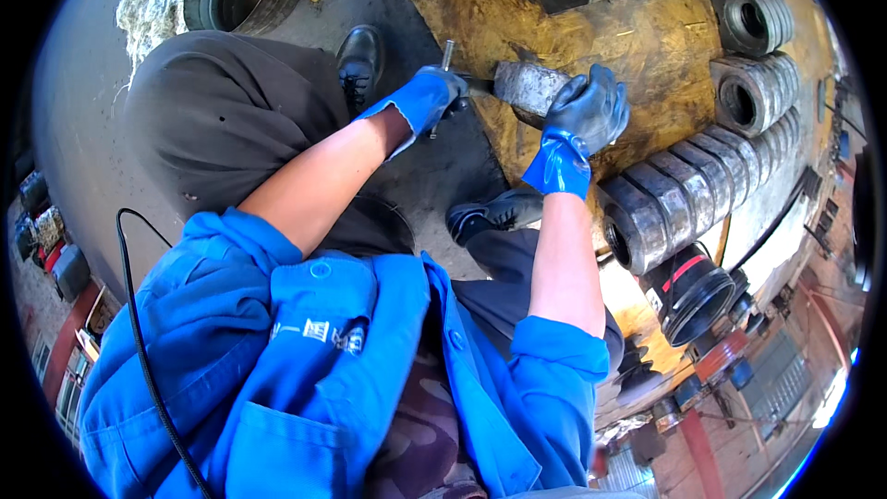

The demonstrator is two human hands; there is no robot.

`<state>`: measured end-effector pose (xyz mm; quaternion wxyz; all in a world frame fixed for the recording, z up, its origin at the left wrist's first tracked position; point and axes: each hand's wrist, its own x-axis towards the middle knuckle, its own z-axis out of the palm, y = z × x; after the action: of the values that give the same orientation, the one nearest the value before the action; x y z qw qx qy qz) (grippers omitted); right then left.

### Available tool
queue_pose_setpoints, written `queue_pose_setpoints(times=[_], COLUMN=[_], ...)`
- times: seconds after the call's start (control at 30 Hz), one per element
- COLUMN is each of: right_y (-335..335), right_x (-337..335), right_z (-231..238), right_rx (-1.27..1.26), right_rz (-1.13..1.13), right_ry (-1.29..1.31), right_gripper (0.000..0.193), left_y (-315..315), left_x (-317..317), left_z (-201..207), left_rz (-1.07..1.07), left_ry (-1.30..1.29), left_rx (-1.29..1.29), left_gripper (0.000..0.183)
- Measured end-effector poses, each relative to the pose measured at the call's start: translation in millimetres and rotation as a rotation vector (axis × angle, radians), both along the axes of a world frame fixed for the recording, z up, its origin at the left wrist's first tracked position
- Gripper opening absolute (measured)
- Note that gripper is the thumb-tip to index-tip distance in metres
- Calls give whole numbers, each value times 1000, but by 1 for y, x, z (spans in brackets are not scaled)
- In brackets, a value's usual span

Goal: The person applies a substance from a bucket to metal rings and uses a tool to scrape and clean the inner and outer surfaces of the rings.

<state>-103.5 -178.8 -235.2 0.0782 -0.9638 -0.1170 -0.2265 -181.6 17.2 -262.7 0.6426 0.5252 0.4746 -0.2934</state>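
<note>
A grey metal block [527, 85] on the yellowed floor plate [647, 46] is clamped under the gloved right hand [589, 109]. A thin metal tool [442, 69] is gripped by the left hand [427, 97] beside it. Steel rings [702, 180] are stacked along the plate's far edge.

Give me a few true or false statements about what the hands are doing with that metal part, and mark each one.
1. Both hands wear blue gloves. True: left hand, right hand.
2. The right hand rests on a grey metal part. True.
3. The left hand is empty. False: it grips a thin metal tool beside the part.
4. The part lies on a clean white table. False: it sits on a stained yellowish board.
5. Rows of metal rings lie to the person's right. True.
</note>
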Motion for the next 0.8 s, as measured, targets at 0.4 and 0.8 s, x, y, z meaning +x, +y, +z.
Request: queue_pose_setpoints(times=[0.4,0.8], right_y=[-4,-2], right_x=[4,3], right_z=[-9,-9], right_rx=[6,-32], right_rz=[30,-3], right_ry=[-25,-27], right_gripper=[27,28], left_y=[14,16], left_x=[0,4], left_z=[66,105], left_rz=[-61,-125], left_ry=[-134,-127], left_rx=[22,23], left_gripper=[20,23])
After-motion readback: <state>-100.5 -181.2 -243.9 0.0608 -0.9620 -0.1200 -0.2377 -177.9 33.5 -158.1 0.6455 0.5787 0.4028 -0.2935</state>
